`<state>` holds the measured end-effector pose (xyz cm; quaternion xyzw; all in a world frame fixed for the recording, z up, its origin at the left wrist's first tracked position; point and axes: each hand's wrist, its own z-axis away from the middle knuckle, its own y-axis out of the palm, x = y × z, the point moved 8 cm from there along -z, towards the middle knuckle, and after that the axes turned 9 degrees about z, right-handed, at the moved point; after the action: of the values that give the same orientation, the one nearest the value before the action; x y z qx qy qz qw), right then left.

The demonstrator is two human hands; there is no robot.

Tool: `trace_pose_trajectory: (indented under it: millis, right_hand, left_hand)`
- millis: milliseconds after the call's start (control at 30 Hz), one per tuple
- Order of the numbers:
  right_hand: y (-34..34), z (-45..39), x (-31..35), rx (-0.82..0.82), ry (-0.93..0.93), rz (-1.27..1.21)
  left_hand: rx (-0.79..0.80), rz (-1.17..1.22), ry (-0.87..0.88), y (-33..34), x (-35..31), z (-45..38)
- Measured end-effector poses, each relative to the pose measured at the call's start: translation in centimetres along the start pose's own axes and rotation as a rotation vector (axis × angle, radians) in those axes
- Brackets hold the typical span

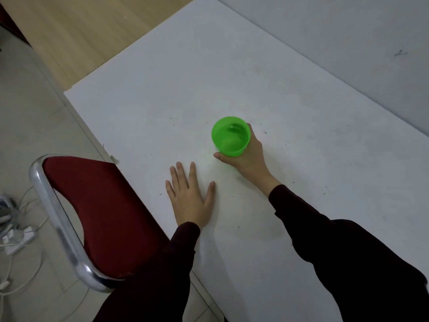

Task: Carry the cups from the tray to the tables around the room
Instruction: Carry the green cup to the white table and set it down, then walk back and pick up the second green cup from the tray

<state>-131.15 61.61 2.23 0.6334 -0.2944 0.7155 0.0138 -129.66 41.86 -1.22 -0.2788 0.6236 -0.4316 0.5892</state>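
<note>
Green plastic cup at frame centre, on the white surface, clasped by right hand. Left hand spread flat, empty. Delivery nearly done; release left. Tray out of view.

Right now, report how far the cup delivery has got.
Done: the translucent green plastic cup, holding clear liquid, has reached the white table and appears to stand on it. In hand: the right hand wraps the cup; the left hand lies flat on the tabletop. Left: letting go. The tray and other cups are out of view, so the remainder cannot be judged.
</note>
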Motion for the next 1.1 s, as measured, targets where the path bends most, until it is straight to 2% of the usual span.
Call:
trace_pose_trajectory:
  millis: [367,500,600,700,833,933,1100]
  right_hand:
    - [0.2,0.5,-0.7,0.071,0.029,-0.019]
    - [-1.2,3.6,-1.0,0.002,0.101,0.008]
    - [-2.3,7.2,-0.9,-0.064,0.160,0.044]
    - [-2.4,11.1,0.9,-0.011,0.147,0.068]
    - [-2.3,17.5,4.6,0.074,0.093,0.077]
    - [-2.2,23.1,8.0,0.142,0.002,0.074]
    - [-1.8,33.7,12.6,0.198,-0.145,0.072]
  left_hand:
    - [0.036,0.043,0.002,-0.2,0.0,-0.1]
    - [0.156,0.076,0.004,-0.6,0.4,0.4]
    - [0.327,0.064,-0.010,-1.6,0.6,1.3]
    - [0.433,0.144,-0.030,-3.9,0.2,4.1]
    - [0.280,0.222,0.071,-10.2,-1.2,10.6]
    - [0.155,0.321,0.079,-15.2,-1.6,17.1]
    - [-0.082,0.386,0.089,-22.9,1.2,30.0]
